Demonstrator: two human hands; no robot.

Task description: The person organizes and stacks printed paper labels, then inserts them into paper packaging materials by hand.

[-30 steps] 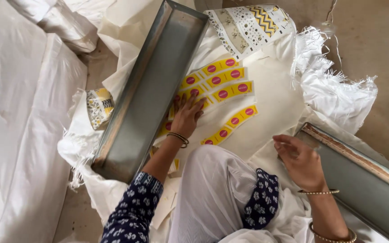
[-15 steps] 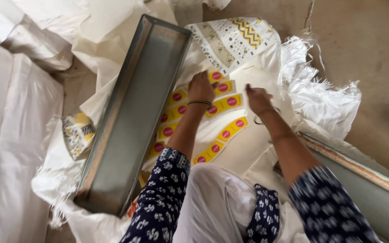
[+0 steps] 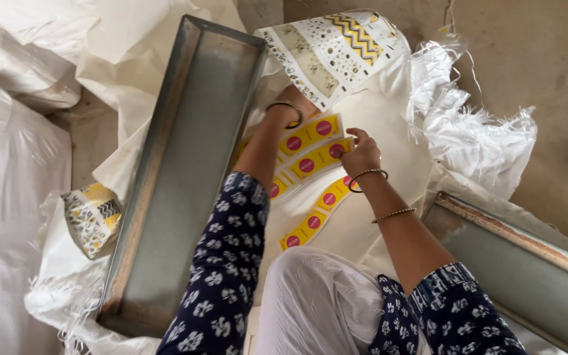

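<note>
Both hands have advanced since the earlier views: the left hand point(image 3: 295, 105) now reaches under the patterned white-and-yellow printed sheets point(image 3: 333, 49), while the right hand point(image 3: 361, 154) has crossed from the lap onto the yellow label strips with pink round dots point(image 3: 310, 141). We judge the sorting ongoing. Right fingers point(image 3: 356, 137) are curled narrowly, pressing a strip; left fingers are hidden – we cannot tell. The strips lie fanned on white cloth (beside the long grey metal tray point(image 3: 185, 171)).

Both hands, left hand point(image 3: 297, 105) and right hand point(image 3: 361, 154), rest on yellow label strips point(image 3: 315, 158).
</note>
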